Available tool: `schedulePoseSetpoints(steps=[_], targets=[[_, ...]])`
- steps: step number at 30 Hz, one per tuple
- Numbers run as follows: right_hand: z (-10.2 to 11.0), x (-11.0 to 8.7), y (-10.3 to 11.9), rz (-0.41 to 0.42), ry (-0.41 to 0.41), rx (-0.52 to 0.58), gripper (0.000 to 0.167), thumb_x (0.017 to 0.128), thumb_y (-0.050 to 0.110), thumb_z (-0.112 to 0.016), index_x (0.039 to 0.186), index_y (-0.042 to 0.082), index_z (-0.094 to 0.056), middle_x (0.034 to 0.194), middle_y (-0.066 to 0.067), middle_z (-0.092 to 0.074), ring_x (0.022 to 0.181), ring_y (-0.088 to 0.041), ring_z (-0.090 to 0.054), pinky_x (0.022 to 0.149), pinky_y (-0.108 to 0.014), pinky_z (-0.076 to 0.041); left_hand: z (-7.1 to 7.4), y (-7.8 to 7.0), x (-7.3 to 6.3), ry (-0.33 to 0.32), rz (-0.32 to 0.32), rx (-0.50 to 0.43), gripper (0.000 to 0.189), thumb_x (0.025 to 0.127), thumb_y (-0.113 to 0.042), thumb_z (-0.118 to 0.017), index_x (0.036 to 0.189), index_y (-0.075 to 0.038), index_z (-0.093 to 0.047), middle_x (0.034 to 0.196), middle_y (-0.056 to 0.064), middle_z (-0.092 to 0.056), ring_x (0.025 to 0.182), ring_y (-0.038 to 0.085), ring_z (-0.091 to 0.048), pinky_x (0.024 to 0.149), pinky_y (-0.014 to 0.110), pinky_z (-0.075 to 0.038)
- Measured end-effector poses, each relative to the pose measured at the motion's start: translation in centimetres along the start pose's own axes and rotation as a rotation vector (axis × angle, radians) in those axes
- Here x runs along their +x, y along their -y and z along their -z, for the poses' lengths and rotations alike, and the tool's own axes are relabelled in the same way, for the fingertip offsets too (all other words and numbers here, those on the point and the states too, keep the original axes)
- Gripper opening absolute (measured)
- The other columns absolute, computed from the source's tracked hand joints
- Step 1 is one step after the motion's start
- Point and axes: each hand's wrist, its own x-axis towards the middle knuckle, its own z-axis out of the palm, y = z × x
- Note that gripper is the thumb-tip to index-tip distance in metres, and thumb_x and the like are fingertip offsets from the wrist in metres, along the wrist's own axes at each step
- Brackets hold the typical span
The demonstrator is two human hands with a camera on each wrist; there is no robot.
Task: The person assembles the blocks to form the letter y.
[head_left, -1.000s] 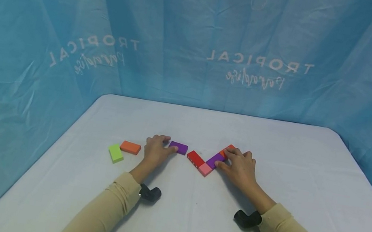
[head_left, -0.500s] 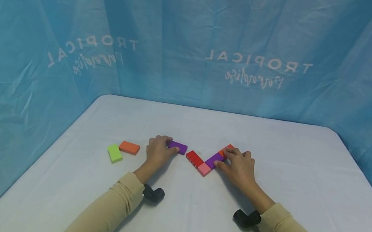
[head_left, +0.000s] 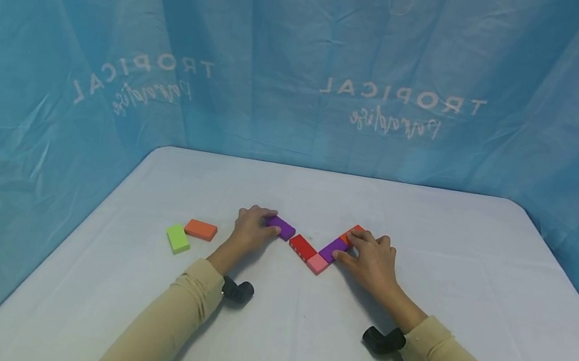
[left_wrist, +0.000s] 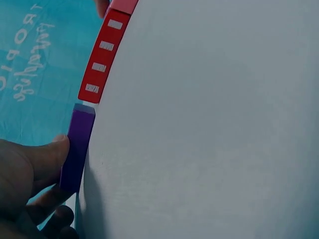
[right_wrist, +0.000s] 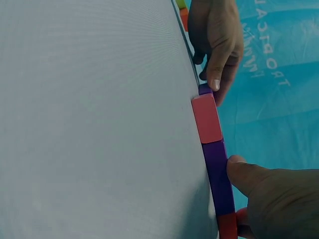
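Note:
Thumb and fingers of my left hand (head_left: 251, 228) pinch a purple block (head_left: 281, 228). Its right end points at a red block (head_left: 304, 247), with a narrow gap between them in the left wrist view. White rectangular marks line the red block's side. A pink block (head_left: 317, 264) forms the corner of a V on the table. From there a second purple block (head_left: 332, 249) and an orange-red block (head_left: 357, 228) run up to the right. My right hand (head_left: 375, 262) holds this arm, thumb against the purple block (right_wrist: 218, 174) and fingers at the orange-red one, partly covering it.
An orange block (head_left: 201, 229) and a lime green block (head_left: 178, 239) lie left of my left hand on the white table (head_left: 285, 346). A blue printed curtain (head_left: 291, 34) hangs behind the table and along its sides. Black devices sit at both wrists.
The left hand has shifted a little to the right and turned its purple block, which now slants in line with the red block. My right hand and the V stay put.

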Motion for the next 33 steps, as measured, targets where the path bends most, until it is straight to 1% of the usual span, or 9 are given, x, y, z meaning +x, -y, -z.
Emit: schedulePoseSetpoints(steps=[6,11,17,25,33], targets=[[-0.03,0.0,-0.03,-0.002,0.0,-0.002,0.061,0.078,0.042,-0.073,0.127,0.009,-0.059,0.13,-0.013,-0.059,0.102,-0.036,-0.045,0.077,-0.044,-0.034,0.17,0.05,0.4,0.038,-0.044,0.003,0.046,0.087,-0.023,-0.066,0.13,-0.013,-0.057,0.13,0.011,-0.056,0.114,0.027,-0.041,0.092,0.043,-0.04],[-0.11,0.03,-0.04,-0.006,0.005,-0.002,0.062,0.078,0.043,-0.073,0.128,0.01,-0.059,0.13,-0.012,-0.058,0.104,-0.036,-0.045,0.078,-0.044,-0.034,0.17,0.2,0.69,0.072,-0.065,0.016,0.046,0.088,-0.024,-0.065,0.132,-0.016,-0.056,0.132,0.008,-0.054,0.115,0.025,-0.039,0.092,0.041,-0.039],[-0.08,0.04,-0.04,-0.011,0.011,-0.001,0.062,0.079,0.043,-0.072,0.128,0.01,-0.059,0.13,-0.012,-0.058,0.103,-0.035,-0.045,0.077,-0.042,-0.033,0.17,0.16,0.81,0.081,-0.096,0.042,0.045,0.088,-0.024,-0.065,0.131,-0.017,-0.056,0.133,0.008,-0.054,0.113,0.025,-0.04,0.091,0.041,-0.039],[-0.12,0.05,-0.05,-0.01,0.006,-0.003,0.061,0.078,0.043,-0.073,0.128,0.01,-0.059,0.13,-0.011,-0.058,0.103,-0.035,-0.045,0.077,-0.043,-0.034,0.23,-0.16,0.58,0.109,-0.092,0.044,0.045,0.089,-0.024,-0.064,0.132,-0.019,-0.055,0.135,0.007,-0.053,0.116,0.026,-0.04,0.094,0.043,-0.038],[-0.06,-0.06,-0.04,0.001,-0.006,-0.007,0.06,0.078,0.042,-0.073,0.127,0.01,-0.06,0.129,-0.011,-0.059,0.102,-0.036,-0.046,0.076,-0.044,-0.034,0.29,-0.35,0.4,0.109,-0.105,0.053,0.045,0.089,-0.024,-0.063,0.133,-0.019,-0.055,0.135,0.008,-0.051,0.115,0.026,-0.039,0.092,0.043,-0.039]])
